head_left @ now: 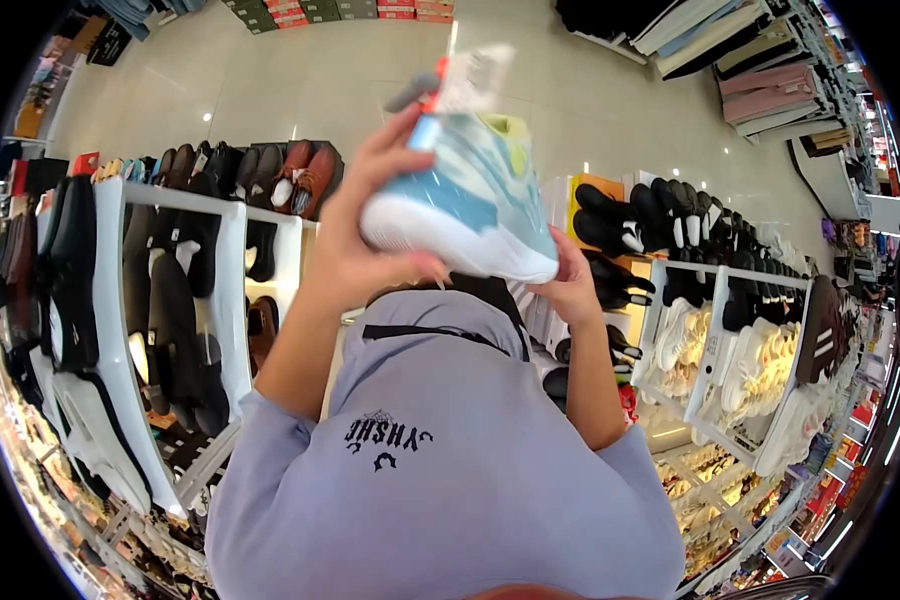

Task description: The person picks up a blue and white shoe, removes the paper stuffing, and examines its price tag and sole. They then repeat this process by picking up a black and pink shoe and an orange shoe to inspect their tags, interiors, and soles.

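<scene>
Both hands are gripping one sneaker [470, 200] just above frame centre; neither is standing apart from it. The left hand [348, 225] is wrapping its left end, fingers spreading over the upper, thumb bracing at the white sole [435, 238]. The right hand [573, 287] is cupping the lower right end, appearing to cover less of it. The sneaker's long axis is running left to right between the hands, sloping toward the lower right; the sole is facing the bottom of the frame, and a lime collar [516, 145] is showing at its upper right. Motion blur is softening the outline, leaving toe and heel impossible to tell apart. The left fingers are hiding part of the upper; the far side is remaining out of view. Above it, a white tag [478, 80] is blurring, its print illegible. Farther off, a left rack [235, 212] and a right rack [722, 275] are carrying shoes, while the top edge is cutting off shoe boxes [358, 10].
</scene>
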Available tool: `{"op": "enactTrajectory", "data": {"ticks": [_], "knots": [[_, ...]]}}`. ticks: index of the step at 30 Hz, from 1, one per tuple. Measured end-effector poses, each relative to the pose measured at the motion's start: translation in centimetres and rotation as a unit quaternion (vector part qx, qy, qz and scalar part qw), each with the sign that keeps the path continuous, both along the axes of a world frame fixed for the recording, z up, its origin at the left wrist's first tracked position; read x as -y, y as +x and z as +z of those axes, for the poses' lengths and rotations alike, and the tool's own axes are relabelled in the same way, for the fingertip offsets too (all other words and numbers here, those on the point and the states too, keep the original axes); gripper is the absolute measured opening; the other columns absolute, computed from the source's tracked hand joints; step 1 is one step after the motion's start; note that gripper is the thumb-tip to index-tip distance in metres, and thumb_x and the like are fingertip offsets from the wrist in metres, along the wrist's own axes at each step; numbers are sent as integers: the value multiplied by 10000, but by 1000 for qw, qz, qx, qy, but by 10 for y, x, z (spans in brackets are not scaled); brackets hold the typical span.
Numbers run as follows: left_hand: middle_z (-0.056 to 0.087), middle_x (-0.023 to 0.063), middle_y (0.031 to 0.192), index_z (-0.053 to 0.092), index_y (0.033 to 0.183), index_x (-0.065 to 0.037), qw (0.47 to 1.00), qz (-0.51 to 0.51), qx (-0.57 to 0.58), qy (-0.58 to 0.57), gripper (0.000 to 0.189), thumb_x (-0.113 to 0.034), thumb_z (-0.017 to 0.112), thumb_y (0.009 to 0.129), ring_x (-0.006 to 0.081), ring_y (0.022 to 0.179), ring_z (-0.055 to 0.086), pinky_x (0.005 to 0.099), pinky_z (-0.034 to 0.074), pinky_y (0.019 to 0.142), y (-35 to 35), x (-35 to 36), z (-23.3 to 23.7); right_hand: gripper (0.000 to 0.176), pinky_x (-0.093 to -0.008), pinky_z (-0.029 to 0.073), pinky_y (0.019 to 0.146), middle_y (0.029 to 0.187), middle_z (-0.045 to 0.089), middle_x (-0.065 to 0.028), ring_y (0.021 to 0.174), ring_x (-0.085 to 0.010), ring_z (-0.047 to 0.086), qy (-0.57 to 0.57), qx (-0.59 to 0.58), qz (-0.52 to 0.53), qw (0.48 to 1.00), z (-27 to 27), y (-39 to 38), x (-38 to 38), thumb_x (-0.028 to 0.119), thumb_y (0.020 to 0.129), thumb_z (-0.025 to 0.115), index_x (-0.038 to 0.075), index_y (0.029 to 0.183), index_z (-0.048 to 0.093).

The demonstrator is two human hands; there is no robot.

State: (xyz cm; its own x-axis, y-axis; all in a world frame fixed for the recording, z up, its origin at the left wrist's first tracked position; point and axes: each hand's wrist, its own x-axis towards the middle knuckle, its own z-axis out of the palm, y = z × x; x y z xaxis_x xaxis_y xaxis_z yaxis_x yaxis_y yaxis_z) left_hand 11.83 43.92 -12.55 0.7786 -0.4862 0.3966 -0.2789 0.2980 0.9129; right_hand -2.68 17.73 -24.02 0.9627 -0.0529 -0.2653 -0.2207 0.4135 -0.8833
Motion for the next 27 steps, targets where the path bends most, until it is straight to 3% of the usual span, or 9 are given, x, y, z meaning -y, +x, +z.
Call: {"op": "enactTrajectory", "data": {"ticks": [1,3,5,7,11,15,18,20,27], "knots": [[324,241,1437,526,1240,-63,989,9,125,72,800,-299,893,569,366,1329,352,438,338,1045,2,5,2,912,-361,407,1007,1319,508,-122,1211,-230,499,1,-2,0,1000,-4,14,0,-144,586,724,24,1402,355],[326,247,1430,522,1220,-95,983,18,157,95,810,-275,911,532,393,1317,361,443,354,1030,5,24,11,853,-353,394,1028,1367,455,-99,1245,-223,464,-55,51,20,997,-13,43,0,-144,662,690,29,1415,329],[326,234,1414,507,1209,-116,992,25,108,65,820,-285,915,517,403,1291,377,459,378,1004,13,42,10,812,-329,394,1020,1352,469,-86,1233,-187,469,-60,-20,30,998,-7,71,-1,-112,722,680,30,1426,303],[325,223,1387,485,1219,-116,971,48,163,168,855,-279,918,501,408,1269,383,476,401,977,31,52,24,782,-311,395,1012,1323,500,-77,1213,-179,485,-68,-44,52,995,-10,100,9,-100,736,679,30,1420,322],[306,242,1364,463,1256,-111,968,52,126,212,985,-356,936,428,386,1281,326,475,336,1005,73,80,27,753,-300,394,1007,1293,527,-67,1196,-174,497,-70,-2,84,994,-33,158,46,-91,742,680,34,1408,352],[310,242,1354,448,1310,-70,931,59,162,321,1028,-425,907,463,384,1266,332,460,325,1013,120,117,46,727,-302,407,995,1284,534,-62,1177,-173,514,-70,16,96,993,-24,220,88,-108,730,675,37,1385,393],[337,246,1331,437,1351,-29,938,25,154,311,941,-470,817,612,380,1232,371,430,316,1024,163,147,46,726,-308,429,982,1259,546,-65,1152,-174,527,-55,26,123,991,-19,260,129,-137,697,681,32,1355,424],[387,243,1295,451,1353,-11,965,44,107,234,748,-424,686,775,353,1202,414,394,328,1018,189,168,39,731,-311,430,984,1258,545,-68,1152,-176,527,-86,40,146,985,-8,284,152,-140,694,682,29,1356,422],[500,168,1178,455,1359,-19,964,153,-40,214,468,-165,506,917,239,1077,502,298,389,939,233,211,35,768,-315,428,988,1270,535,-71,1162,-180,519,-98,20,236,967,-20,354,204,-160,667,680,24,1364,416]]}}
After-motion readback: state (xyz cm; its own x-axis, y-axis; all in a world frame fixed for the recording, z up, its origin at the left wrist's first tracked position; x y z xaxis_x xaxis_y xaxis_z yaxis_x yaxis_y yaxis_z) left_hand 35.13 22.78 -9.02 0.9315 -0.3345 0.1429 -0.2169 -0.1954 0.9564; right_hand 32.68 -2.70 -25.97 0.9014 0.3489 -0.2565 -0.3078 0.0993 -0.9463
